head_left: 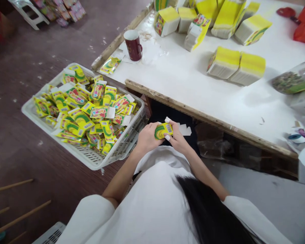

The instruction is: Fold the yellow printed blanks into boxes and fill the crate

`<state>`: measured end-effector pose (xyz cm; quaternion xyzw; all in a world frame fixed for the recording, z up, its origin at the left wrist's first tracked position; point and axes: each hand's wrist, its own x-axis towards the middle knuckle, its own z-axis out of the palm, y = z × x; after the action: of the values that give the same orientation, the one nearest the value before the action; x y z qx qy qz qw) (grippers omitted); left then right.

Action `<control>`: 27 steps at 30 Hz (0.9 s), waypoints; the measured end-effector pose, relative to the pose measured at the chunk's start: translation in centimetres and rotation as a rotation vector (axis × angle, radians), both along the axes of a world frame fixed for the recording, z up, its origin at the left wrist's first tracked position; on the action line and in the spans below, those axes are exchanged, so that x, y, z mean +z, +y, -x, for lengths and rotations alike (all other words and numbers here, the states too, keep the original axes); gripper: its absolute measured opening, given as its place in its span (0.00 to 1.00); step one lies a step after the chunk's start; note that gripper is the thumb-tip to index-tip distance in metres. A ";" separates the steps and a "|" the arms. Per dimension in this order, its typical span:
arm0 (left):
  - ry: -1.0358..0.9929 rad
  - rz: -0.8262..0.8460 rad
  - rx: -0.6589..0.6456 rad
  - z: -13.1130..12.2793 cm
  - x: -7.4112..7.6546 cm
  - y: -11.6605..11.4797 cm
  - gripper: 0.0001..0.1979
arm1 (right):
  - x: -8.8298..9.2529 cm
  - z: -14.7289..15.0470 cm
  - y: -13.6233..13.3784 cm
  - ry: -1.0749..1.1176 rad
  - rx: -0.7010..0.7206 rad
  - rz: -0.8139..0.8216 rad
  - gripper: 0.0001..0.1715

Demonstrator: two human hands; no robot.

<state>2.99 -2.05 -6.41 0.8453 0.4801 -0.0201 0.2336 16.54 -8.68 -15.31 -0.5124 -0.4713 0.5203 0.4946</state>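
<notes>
Above my lap, a small yellow and green card box [163, 130] is held between both hands. My left hand [148, 137] wraps round its left end, fingers closed. On the right end, the thumb and fingers of my right hand [177, 137] grip it, with a white flap by the fingertips. Flat white card with cut flaps [185, 129] shows just right of my right hand; what it belongs to is partly hidden. To the left stands a white plastic basket [91, 165] heaped with similar yellow boxes [80, 119], several with white end flaps standing out.
A white table [183, 78] with a wooden edge [193, 113] runs in front of me. On it are a maroon mug [133, 45], bundles of flat yellow cartons [236, 64] and a clear bag [289, 79]. Wooden sticks [20, 217] lie at lower left.
</notes>
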 end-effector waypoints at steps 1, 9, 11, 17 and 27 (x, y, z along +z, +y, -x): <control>-0.024 0.011 0.024 0.1 -0.2 0.1 0.27 | -0.3 0.0 0.1 0.015 -0.025 0.014 0.36; -0.993 -0.218 0.879 3.1 -0.1 5.6 0.30 | -4.0 -3.2 -0.1 -0.640 0.004 0.358 0.17; -1.026 -0.168 0.929 3.4 -0.2 5.7 0.29 | -4.4 -3.2 -0.5 -0.732 0.016 0.399 0.15; -0.995 0.124 0.914 1.0 -1.6 2.1 0.32 | -4.5 -2.2 -0.3 -0.792 0.023 0.407 0.16; -0.910 0.295 0.889 0.6 -3.7 0.3 0.35 | -4.4 -2.9 -0.5 -0.509 -0.082 0.403 0.10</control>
<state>2.36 -1.72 -10.08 0.4494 0.6293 0.3726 0.5129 19.46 -9.19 -19.72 -0.7322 -0.4461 0.4380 0.2702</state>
